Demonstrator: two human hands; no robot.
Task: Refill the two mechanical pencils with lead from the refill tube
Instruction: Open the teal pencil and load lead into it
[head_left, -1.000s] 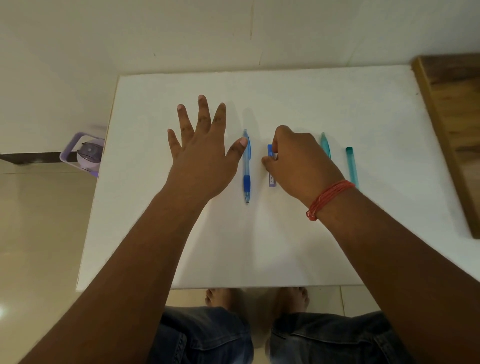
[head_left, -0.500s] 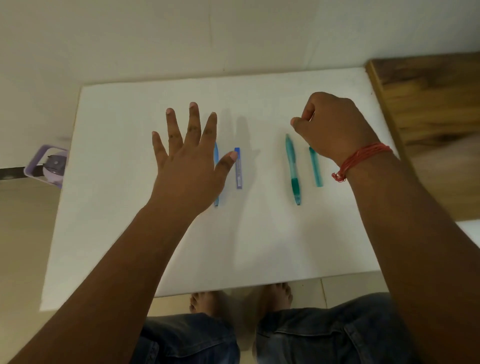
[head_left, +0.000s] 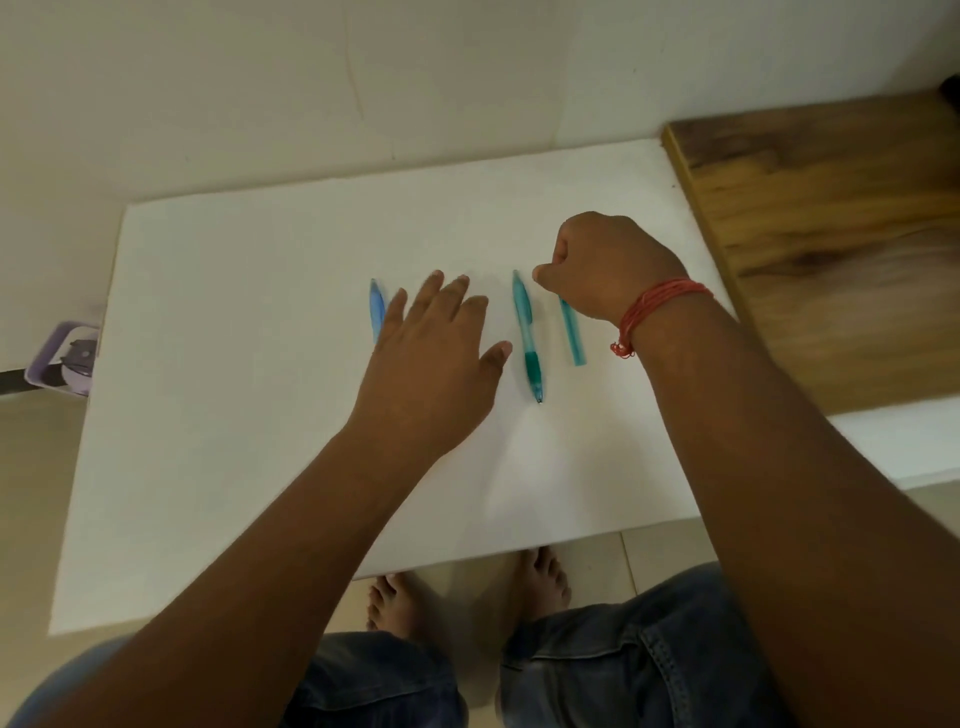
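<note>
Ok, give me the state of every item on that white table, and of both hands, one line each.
Blue pencil: flat on the white table, partly behind the left hand.
Teal pencil: flat, untouched, tip toward the person.
Teal tube: flat, far end under the right hand.
Left hand: fingers straight, holds nothing.
Right hand: fingers curled over the tube's far end; actual grip hidden.

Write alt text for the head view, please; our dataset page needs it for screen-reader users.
A person's open left hand hovers over a white table, partly hiding a blue pencil, while the curled right hand sits at the far end of a teal tube. Between the hands lies a teal pencil, its tip toward the person.
</note>
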